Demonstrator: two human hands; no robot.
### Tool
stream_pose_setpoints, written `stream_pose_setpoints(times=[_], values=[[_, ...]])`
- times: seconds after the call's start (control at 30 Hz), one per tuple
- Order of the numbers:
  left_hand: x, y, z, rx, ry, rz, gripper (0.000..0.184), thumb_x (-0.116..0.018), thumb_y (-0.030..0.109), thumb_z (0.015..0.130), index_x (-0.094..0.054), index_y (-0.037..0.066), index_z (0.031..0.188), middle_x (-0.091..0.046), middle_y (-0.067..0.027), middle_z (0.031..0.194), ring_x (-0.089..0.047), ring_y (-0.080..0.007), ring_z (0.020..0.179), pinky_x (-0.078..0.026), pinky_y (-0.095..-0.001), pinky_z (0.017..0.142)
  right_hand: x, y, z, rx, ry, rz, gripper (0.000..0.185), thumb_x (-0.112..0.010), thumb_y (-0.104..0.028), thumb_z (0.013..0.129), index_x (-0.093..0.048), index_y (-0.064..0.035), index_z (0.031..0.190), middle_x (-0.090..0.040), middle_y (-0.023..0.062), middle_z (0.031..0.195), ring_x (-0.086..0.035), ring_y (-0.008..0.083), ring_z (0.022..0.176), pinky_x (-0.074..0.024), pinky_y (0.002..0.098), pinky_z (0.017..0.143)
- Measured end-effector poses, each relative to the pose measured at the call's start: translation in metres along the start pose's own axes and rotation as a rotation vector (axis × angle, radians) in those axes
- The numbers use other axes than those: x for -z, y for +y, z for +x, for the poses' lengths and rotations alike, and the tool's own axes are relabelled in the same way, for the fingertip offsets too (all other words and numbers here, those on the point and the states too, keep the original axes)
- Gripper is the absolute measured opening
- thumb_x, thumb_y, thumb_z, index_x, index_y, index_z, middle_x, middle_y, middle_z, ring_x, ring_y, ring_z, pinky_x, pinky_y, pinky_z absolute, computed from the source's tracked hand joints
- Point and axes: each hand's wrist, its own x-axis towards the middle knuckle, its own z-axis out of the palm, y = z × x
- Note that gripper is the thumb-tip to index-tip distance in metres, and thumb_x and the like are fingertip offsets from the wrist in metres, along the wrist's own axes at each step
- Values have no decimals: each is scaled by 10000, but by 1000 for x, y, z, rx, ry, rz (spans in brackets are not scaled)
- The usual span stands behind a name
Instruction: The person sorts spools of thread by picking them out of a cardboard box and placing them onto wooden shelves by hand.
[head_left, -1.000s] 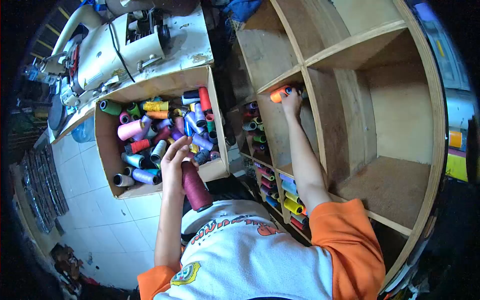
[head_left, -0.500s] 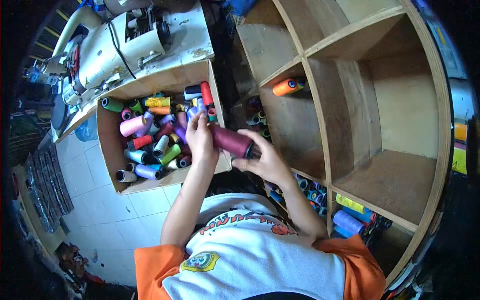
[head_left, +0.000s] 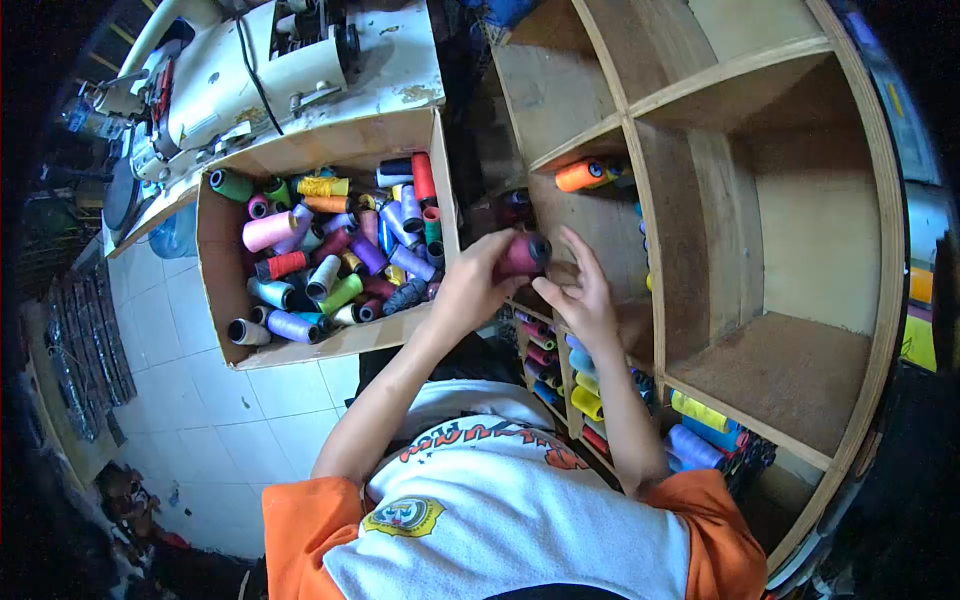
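My left hand grips a maroon thread spool in front of the wooden shelf, its dark end turned to the right. Just right of the spool, my right hand is open, with finger and thumb apart; whether the thumb touches the spool I cannot tell. To the left, a cardboard box holds many loose spools, among them a pink spool, a purple spool and a red spool.
An orange spool lies in a compartment of the wooden shelf. Lower compartments hold several spools, including a yellow spool. A sewing machine stands on a table behind the box. Pale tiles cover the floor.
The maroon spool has moved right and up, from the box's edge to the shelf front. My right hand has come off it, and my left hand now holds it alone.
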Motion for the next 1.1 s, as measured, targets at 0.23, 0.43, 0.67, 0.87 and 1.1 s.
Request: stream_pose_setpoints(times=[0.23,0.43,0.67,0.87,1.1], values=[[-1,-4,-6,-37,121,267,744,-772,143,642,-427,16,1289,-486,-221,1267,-457,-359,1203,-391,-402,980,22,18,38,-118,75,-650,359,-704,-259,784,-623,-84,1087,-631,125,716,-603,220,611,-470,326,569],[103,-84,-57,223,238,499,580,-699,32,694,-474,9,1228,-458,-230,1297,-477,-396,1166,-404,-410,975,30,120,152,83,391,-886,370,-728,-268,757,-608,-50,1032,-662,180,847,-641,350,806,-495,417,706],[205,-145,-128,519,254,892,499,-646,42,720,-499,38,1197,-400,-224,1351,-509,-408,1115,-450,-448,914,46,163,184,162,392,-970,387,-772,-194,694,-620,-18,1003,-621,212,950,-578,389,921,-454,425,828],[236,-162,-109,383,203,1018,406,-520,3,736,-521,8,1143,-486,-179,1226,-548,-380,1025,-478,-446,832,39,157,184,224,449,-1059,528,-810,-294,640,-596,-7,1028,-631,195,933,-567,377,950,-457,458,807],[257,-230,-82,137,73,1543,449,-546,191,793,-479,36,1208,-476,-151,1238,-409,-295,1215,-388,-419,925,11,105,126,198,473,-849,483,-760,-288,730,-572,-34,1096,-603,180,1007,-586,338,889,-471,411,764]])
